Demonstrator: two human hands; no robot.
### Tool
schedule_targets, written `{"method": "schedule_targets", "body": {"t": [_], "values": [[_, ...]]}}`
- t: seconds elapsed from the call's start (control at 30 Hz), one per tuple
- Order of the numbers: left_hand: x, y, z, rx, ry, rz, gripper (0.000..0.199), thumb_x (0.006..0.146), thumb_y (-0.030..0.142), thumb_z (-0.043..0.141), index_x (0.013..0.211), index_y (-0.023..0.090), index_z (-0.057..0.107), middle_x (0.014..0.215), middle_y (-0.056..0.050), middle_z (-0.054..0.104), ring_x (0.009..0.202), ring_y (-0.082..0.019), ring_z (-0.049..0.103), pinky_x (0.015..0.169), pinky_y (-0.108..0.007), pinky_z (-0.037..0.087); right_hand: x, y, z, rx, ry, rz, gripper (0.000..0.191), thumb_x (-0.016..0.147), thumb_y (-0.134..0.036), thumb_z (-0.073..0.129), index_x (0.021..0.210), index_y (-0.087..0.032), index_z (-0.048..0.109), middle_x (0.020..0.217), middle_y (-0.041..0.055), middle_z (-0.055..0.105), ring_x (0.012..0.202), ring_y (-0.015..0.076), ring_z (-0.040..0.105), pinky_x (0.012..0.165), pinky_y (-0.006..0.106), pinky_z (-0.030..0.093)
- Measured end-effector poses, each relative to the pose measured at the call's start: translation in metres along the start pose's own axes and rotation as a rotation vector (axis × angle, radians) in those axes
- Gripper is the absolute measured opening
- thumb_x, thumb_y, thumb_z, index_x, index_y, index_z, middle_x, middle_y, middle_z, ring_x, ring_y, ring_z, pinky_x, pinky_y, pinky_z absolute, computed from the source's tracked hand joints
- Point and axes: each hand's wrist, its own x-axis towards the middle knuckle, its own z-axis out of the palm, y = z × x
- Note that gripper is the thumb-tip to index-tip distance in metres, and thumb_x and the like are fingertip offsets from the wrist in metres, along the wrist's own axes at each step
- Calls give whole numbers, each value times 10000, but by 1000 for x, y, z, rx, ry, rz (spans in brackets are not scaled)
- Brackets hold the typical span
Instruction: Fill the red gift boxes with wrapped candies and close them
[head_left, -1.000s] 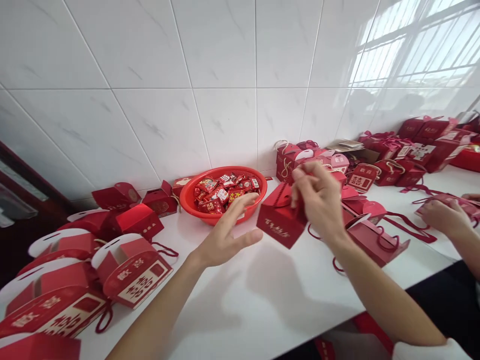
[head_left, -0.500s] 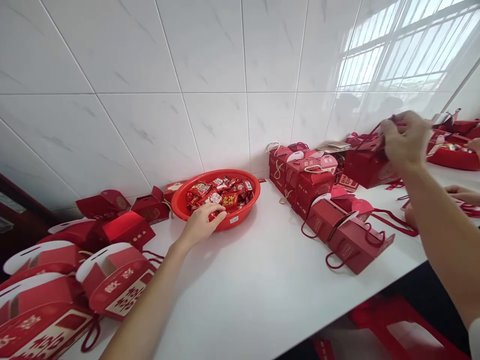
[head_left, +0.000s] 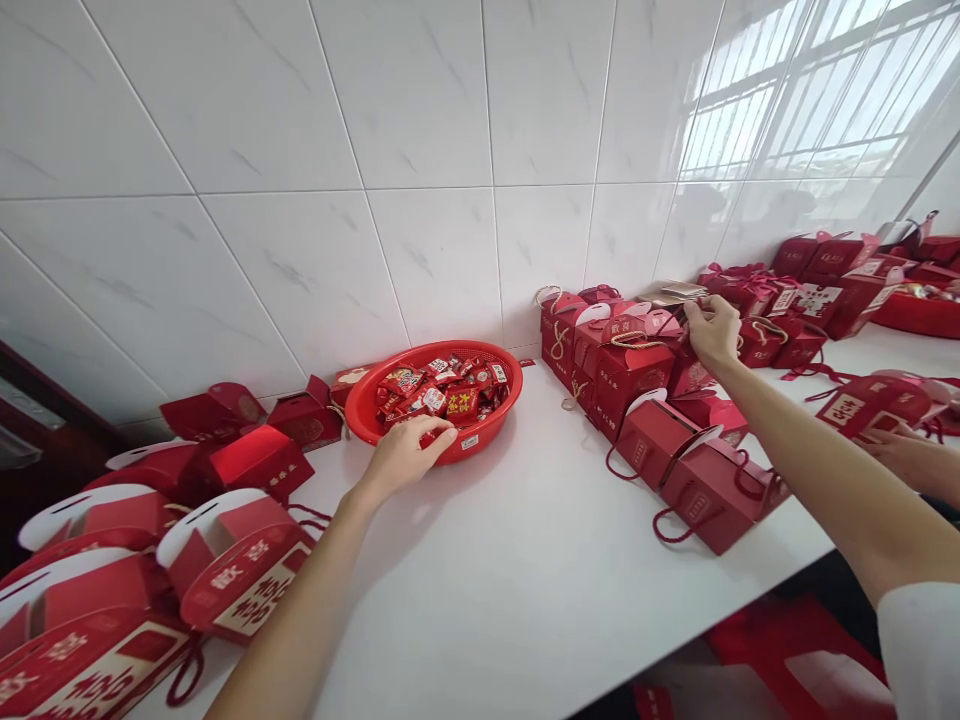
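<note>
A red plastic basket (head_left: 491, 430) filled with small red wrapped packets (head_left: 461, 403) stands against the wall. My left hand (head_left: 409, 450) is at its near rim, fingers over the edge and thumb outside, apparently gripping it. My right hand (head_left: 712, 328) reaches to the back of the row of boxes on the right. Its fingers are pinched at the top of a red gift box (head_left: 686, 370), apparently on the cord; the hand and neighbouring boxes partly hide this box. Close by stand more red gift boxes (head_left: 630, 375) with rope handles, and two plainer red boxes (head_left: 709, 490) in front.
Several open red boxes (head_left: 247, 580) with white-lined flaps fill the left side of the white table (head_left: 480, 590). Tan flat cards (head_left: 675, 292) lie behind the right row. At far right another person's hand (head_left: 915, 455) touches a red box (head_left: 877, 405); another red basket (head_left: 919, 310) stands beyond.
My right hand has carried the red gift box left and down from mid-air into the row. My left hand stays at the basket rim. More boxes at far right are now uncovered.
</note>
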Motion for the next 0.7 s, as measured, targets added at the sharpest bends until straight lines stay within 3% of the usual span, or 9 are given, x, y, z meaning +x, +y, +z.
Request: {"method": "schedule_targets", "body": {"t": [0.17, 0.37, 0.53, 0.63, 0.7], "values": [[-1, 2, 0, 14, 4, -11, 441, 853, 586, 452, 903, 250, 732, 1040, -36, 778, 984, -268, 695, 852, -355, 512, -5, -23, -19, -46, -76, 130, 252, 812, -383, 654, 643, -220, 560, 597, 5, 550, 668, 211, 551, 735, 358, 443], [-3, 5, -2, 19, 9, -1, 438, 863, 579, 454, 906, 251, 742, 1018, -35, 784, 946, -262, 701, 799, -336, 517, -2, -46, -39, -204, -177, 187, 344, 769, -350, 743, 507, -221, 561, 546, 18, 472, 681, 203, 466, 708, 368, 365], [-3, 6, -2, 19, 17, 5, 429, 875, 565, 457, 909, 255, 751, 1025, -32, 790, 949, -267, 708, 814, -348, 528, -2, -61, -43, -189, -178, 119, 313, 709, -183, 769, 531, -233, 516, 604, 21, 457, 729, 209, 475, 738, 370, 368], [-2, 5, -1, 21, 10, -2, 419, 872, 547, 465, 910, 249, 757, 1027, -38, 794, 960, -272, 707, 854, -361, 527, -18, -91, -42, -198, -135, 13, 198, 708, -141, 752, 673, -216, 572, 745, 64, 571, 796, 228, 517, 815, 395, 401], [-2, 5, -1, 17, 2, -6, 410, 874, 535, 465, 904, 249, 758, 1017, -35, 794, 962, -271, 708, 868, -363, 528, -39, -118, -40, -135, -175, -122, 101, 742, -161, 717, 787, -199, 635, 855, 91, 640, 835, 241, 558, 846, 412, 421]]}}
